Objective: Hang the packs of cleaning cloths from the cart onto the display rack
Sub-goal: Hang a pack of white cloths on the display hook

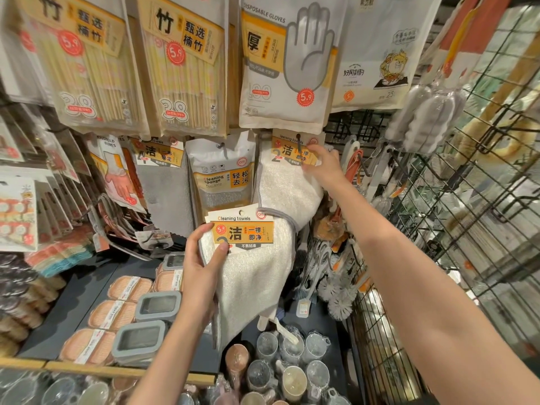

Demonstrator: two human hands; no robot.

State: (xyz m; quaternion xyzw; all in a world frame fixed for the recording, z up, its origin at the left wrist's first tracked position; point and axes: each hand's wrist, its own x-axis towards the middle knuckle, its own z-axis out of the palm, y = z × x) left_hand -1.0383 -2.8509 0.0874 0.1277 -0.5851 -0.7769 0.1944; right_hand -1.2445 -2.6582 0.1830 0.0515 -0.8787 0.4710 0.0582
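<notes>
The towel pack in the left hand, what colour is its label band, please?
Orange label band with black characters, head view.

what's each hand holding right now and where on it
Left hand pinches a cleaning towel pack by its cardboard header. Right hand grips the hanging pack's header.

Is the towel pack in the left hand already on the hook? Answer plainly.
No. The left hand holds that towel pack well below the hook, off the rack.

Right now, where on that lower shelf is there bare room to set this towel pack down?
Bare dark shelf left of the soap boxes, and a strip between the grey-lidded containers and the glass cups. Along the front edge, cups crowd it.
</notes>
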